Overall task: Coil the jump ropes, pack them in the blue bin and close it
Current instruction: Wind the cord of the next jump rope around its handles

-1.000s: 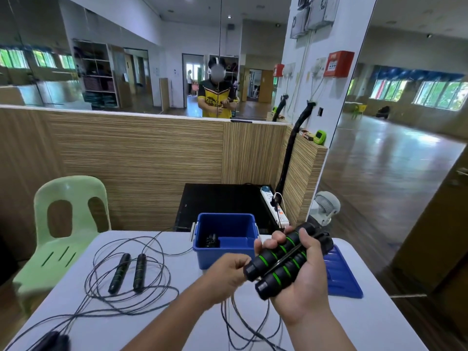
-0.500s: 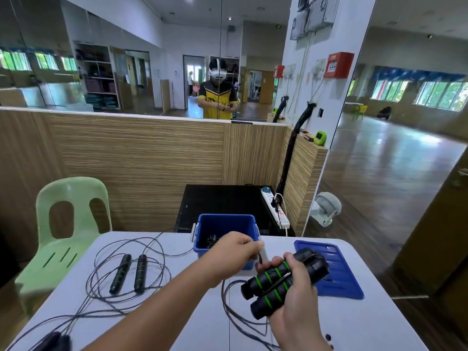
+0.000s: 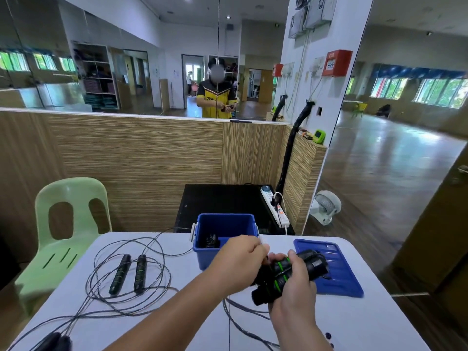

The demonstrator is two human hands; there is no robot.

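My right hand (image 3: 291,287) grips two black jump-rope handles with green stripes (image 3: 286,277) held side by side, just right of the open blue bin (image 3: 202,252). My left hand (image 3: 238,259) is curled at the handles' left end and pinches the thin rope there. That rope (image 3: 243,323) hangs in loops onto the white table (image 3: 192,307). Something black (image 3: 211,241) lies inside the bin. The blue lid (image 3: 336,279) lies flat to the right. A second rope with black handles (image 3: 129,273) lies loosely spread on the left. A third pair of handles (image 3: 54,340) shows at the bottom left.
A pale green plastic chair (image 3: 65,224) stands at the table's left. Behind the table are a black cabinet (image 3: 222,201) with a white power strip (image 3: 274,206), a wooden partition and a mirror. A small white fan (image 3: 326,206) sits on the floor at the right.
My right hand has lowered the handle pair toward the table. My left hand has risen from under the handles to their left end, in front of the bin.
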